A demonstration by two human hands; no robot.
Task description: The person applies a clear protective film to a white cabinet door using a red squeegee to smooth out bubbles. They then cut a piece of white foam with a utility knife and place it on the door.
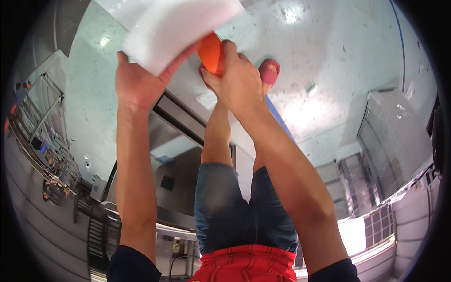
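Note:
My left hand [138,84] grips the near corner of a white foam-like sheet [181,28], its thumb stretched along the edge and part of its fingers hidden by the sheet. The sheet runs up past the top of the picture. Close beside that edge, my right hand [237,80] is closed round an orange object [210,54] with a smooth, curved outline. What kind of object it is I cannot make out. Its upper end meets or overlaps the sheet's edge; whether they touch I cannot tell.
A dark glossy panelled unit [181,164] stands beside my legs on the left. Metal racks [47,113] are at the far left. To the right stands a plastic-wrapped grey box [392,136]. Small white scraps [312,89] lie on the pale green floor [329,56], near my pink slipper [269,71].

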